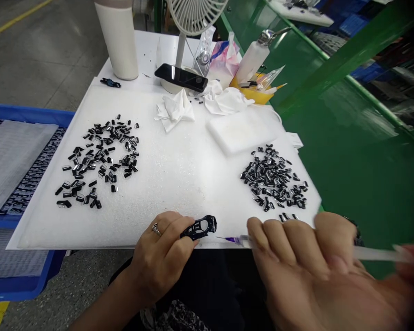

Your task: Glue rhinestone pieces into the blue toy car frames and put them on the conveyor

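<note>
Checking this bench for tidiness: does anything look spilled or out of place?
A few small black pieces sit apart from the right heap, near the white foam board's front edge, just beyond the right hand; they look strayed from the heap.

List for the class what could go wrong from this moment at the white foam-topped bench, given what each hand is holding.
The fine needle of the syringe in the right hand points toward the black plastic frame in the left hand, so a slip might prick the fingers. The loose black pieces lie unfenced on the white foam board, so a brushing sleeve could scatter them.
</note>
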Motion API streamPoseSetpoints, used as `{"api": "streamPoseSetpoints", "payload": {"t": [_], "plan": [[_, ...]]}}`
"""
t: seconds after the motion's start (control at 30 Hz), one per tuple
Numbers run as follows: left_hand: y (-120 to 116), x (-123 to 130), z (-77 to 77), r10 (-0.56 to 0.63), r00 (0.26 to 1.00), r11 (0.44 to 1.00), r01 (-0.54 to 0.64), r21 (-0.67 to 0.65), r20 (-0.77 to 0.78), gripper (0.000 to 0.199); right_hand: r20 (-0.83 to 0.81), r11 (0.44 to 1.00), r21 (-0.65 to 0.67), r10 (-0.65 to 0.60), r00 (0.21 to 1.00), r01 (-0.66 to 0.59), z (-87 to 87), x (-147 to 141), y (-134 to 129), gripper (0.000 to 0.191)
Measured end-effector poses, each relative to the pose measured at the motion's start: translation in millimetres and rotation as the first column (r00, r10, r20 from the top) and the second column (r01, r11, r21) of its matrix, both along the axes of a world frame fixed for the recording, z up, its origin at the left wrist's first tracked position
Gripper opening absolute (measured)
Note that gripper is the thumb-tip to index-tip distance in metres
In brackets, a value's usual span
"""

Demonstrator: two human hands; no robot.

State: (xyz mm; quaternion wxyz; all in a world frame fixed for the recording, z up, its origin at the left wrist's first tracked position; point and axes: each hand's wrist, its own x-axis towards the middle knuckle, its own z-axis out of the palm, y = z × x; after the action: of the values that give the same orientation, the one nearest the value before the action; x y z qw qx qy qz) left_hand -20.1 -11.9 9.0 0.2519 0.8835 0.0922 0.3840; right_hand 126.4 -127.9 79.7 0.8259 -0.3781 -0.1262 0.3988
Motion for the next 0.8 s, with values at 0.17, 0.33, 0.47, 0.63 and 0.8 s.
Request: {"api": "streamPoseSetpoints", "payload": {"t": [0.17, 0.33, 0.47, 0.63, 0.8], "plan": [[0.2, -5.5, -8.0, -0.088, 0.996, 0.983, 0.081, 0.164, 0.033, 0.023, -0.091, 0.999, 0.036, 0.028, 0.995, -0.025, 2.2, -4.0, 22.1, 0.049], [1.6, -5.1, -5.7, -0.103, 0.993, 0.97, 0.089, 0.228, 0.054, 0.022, -0.06, 0.998, 0.012, 0.059, 0.996, -0.058, -5.9, -4.8, 23.9, 0.05], [1.0, -5.5, -6.7, -0.096, 0.994, 0.97, 0.082, 0.231, 0.05, 0.022, -0.055, 0.998, -0.001, 0.07, 0.996, -0.07, -10.0, -5.2, 25.1, 0.05], [1.1, -5.3, -6.5, -0.102, 0.994, 0.97, 0.089, 0.228, 0.046, 0.021, -0.016, 0.996, 0.001, 0.089, 0.996, -0.089, -12.6, -4.5, 25.6, 0.05], [-0.4, -2.8, -6.9, -0.082, 0.994, 0.97, 0.062, 0.235, 0.077, 0.02, -0.013, 0.996, -0.023, 0.087, 0.996, -0.087, -12.7, -2.0, 22.4, 0.05]]}}
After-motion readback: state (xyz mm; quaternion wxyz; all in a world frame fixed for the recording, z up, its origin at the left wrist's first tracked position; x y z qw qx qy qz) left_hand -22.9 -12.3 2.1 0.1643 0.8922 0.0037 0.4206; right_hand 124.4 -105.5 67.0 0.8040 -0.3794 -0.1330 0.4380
